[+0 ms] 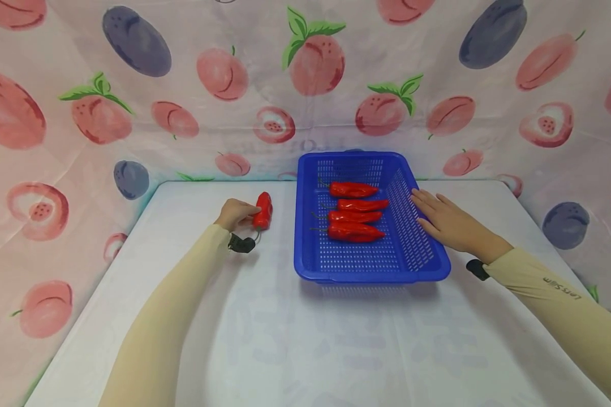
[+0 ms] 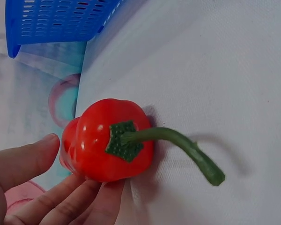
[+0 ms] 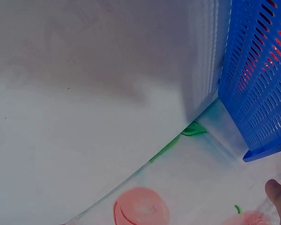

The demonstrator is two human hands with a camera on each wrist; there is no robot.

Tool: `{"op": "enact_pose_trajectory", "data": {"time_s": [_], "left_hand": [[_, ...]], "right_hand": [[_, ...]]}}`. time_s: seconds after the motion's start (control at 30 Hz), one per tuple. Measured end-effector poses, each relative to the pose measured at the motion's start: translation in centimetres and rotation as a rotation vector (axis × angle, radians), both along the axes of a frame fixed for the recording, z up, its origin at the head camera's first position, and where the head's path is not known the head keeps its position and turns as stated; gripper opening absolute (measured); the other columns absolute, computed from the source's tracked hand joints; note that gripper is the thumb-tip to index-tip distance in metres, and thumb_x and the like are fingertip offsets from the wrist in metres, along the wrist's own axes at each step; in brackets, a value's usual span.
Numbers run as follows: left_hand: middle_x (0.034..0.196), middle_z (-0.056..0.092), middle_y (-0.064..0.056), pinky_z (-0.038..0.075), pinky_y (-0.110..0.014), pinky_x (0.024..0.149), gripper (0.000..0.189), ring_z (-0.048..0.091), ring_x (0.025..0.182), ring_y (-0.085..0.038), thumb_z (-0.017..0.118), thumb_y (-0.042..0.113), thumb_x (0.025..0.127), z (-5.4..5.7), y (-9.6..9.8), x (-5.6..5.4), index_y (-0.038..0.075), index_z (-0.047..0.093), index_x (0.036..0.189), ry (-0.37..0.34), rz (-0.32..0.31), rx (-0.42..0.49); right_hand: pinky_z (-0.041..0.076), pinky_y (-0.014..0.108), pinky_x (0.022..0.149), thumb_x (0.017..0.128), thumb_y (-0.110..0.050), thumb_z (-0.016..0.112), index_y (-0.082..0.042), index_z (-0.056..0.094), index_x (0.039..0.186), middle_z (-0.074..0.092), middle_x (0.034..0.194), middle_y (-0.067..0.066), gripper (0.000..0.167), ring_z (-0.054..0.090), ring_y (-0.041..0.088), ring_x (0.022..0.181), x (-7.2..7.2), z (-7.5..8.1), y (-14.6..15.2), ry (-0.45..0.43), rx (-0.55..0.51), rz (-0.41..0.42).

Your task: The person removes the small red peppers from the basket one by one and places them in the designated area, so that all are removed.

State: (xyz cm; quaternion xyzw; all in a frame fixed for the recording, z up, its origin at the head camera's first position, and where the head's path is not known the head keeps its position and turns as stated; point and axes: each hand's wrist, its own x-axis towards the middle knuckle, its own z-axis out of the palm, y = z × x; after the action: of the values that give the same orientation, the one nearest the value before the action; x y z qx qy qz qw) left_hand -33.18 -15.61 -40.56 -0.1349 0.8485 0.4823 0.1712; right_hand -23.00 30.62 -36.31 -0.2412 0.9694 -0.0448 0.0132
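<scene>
My left hand [image 1: 236, 213] holds a red pepper [image 1: 262, 211] on the left part of the table, thumb on one side and fingers on the other. In the left wrist view the pepper [image 2: 114, 159] shows its green cap and a long curved stem. A blue plastic basket [image 1: 371, 276] stands right of it, with several red peppers [image 1: 355, 217] lying in a column inside, stems to the left. Fingers outstretched, my right hand [image 1: 450, 221] rests at the basket's right rim; in the right wrist view only its fingertips [image 3: 277, 193] show, beside the basket wall [image 3: 260, 79].
A white table [image 1: 305, 345] spreads under everything. Behind it and along its sides hangs a fruit-print cloth [image 1: 183, 62], close behind the basket's far rim. Both forearms reach in from the near corners in beige sleeves [image 1: 158, 328].
</scene>
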Motion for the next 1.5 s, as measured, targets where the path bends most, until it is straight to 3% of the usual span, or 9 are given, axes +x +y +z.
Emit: {"op": "enact_pose_trajectory", "data": {"time_s": [0.43,0.6,0.9,1.13,1.37,1.5], "left_hand": [[0.130,0.057,-0.017,0.044,-0.035,0.105,0.052,0.057,0.116,-0.029,0.058,0.031,0.093,0.2,-1.6,0.0,0.001,0.048,0.135,-0.032,-0.018,0.057],[0.134,0.054,-0.020,0.042,-0.036,0.107,0.055,0.055,0.122,-0.030,0.056,0.030,0.094,1.1,-2.4,0.0,0.001,0.043,0.139,-0.027,-0.017,0.128],[0.138,0.050,-0.020,0.042,-0.037,0.106,0.051,0.052,0.124,-0.031,0.052,0.028,0.097,3.2,-3.3,0.5,0.002,0.043,0.139,0.082,-0.104,0.190],[0.140,0.047,-0.021,0.040,-0.037,0.107,0.050,0.052,0.125,-0.029,0.050,0.026,0.098,5.7,-3.3,0.8,-0.001,0.042,0.139,0.171,-0.225,0.240],[0.133,0.055,-0.018,0.044,-0.035,0.102,0.046,0.066,0.104,-0.014,0.054,0.022,0.096,9.2,-2.3,0.7,-0.003,0.048,0.134,0.246,-0.381,0.264],[0.135,0.053,-0.019,0.046,-0.035,0.100,0.044,0.064,0.108,-0.019,0.056,0.019,0.095,11.0,-1.1,0.6,-0.004,0.049,0.133,0.240,-0.469,0.261]], "right_hand": [[0.014,0.061,0.114,0.099,-0.027,0.041,0.004,0.021,0.147,0.020,0.153,0.025,0.060,0.017,0.040,0.142,0.1,0.1,-0.1,-0.014,-0.005,-0.004],[0.014,0.061,0.114,0.099,-0.028,0.040,0.003,0.019,0.147,0.019,0.153,0.026,0.061,0.017,0.040,0.143,0.1,0.1,-0.1,-0.023,-0.006,-0.004],[0.014,0.060,0.114,0.099,-0.029,0.040,0.003,0.020,0.147,0.021,0.153,0.026,0.061,0.017,0.040,0.142,0.1,0.1,-0.1,-0.018,-0.015,0.000],[0.014,0.061,0.114,0.099,-0.027,0.041,0.004,0.021,0.147,0.021,0.152,0.026,0.060,0.018,0.040,0.142,0.0,0.0,0.0,-0.010,-0.016,0.001],[0.015,0.061,0.114,0.098,-0.025,0.043,0.004,0.023,0.146,0.021,0.152,0.026,0.060,0.018,0.040,0.142,-0.1,0.0,0.0,-0.011,-0.006,-0.008],[0.014,0.061,0.114,0.097,-0.025,0.045,0.004,0.024,0.146,0.022,0.153,0.025,0.061,0.018,0.040,0.142,0.0,0.1,-0.1,-0.010,-0.006,-0.012]]}}
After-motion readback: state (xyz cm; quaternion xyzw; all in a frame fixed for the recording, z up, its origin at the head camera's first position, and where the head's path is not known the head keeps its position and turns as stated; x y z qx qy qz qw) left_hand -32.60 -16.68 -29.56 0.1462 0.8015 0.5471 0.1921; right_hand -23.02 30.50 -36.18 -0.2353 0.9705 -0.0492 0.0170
